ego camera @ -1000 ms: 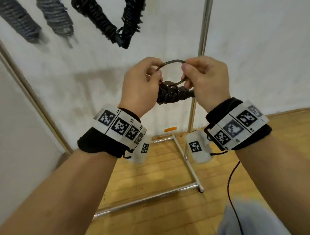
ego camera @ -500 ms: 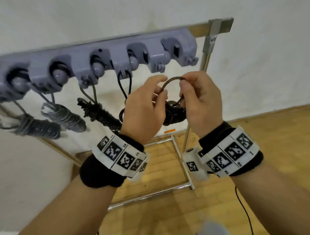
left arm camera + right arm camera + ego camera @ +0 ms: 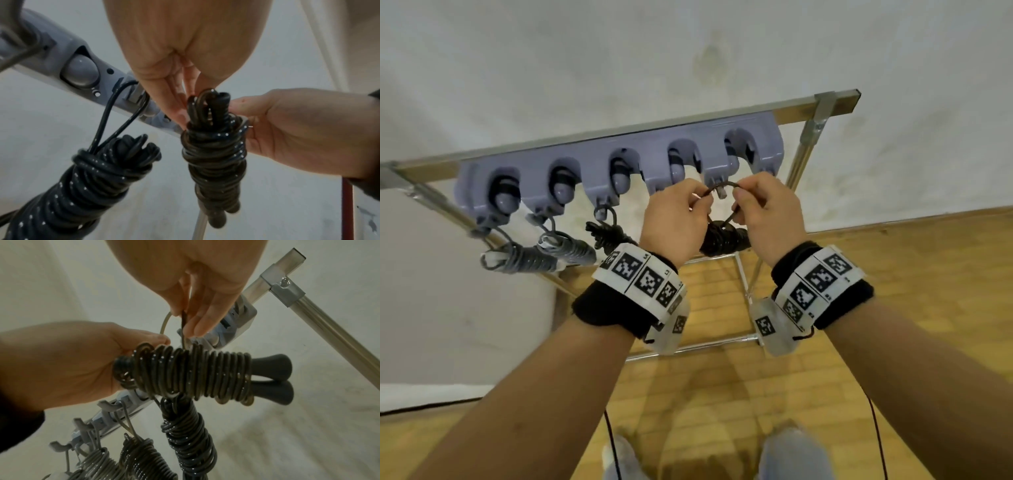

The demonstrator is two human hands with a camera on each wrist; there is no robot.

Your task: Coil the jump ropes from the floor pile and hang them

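A person's left hand (image 3: 677, 219) and right hand (image 3: 767, 214) each pinch one side of a thin loop rising from a coiled black jump rope (image 3: 724, 240), holding the loop up at a small hook (image 3: 720, 190) under a grey wall-style hanger rack (image 3: 619, 161). The coiled bundle hangs just below and between the two hands. To the left, another black rope (image 3: 607, 234) and two grey ropes (image 3: 544, 255) hang from the rack's hooks, above a wooden floor (image 3: 893, 274).

A black jump rope (image 3: 724, 236), wound tightly round its two dark handles, hangs below a small rope loop (image 3: 722, 186) at a hook of the grey rack (image 3: 650, 164), where three coiled ropes (image 3: 544, 255) already hang
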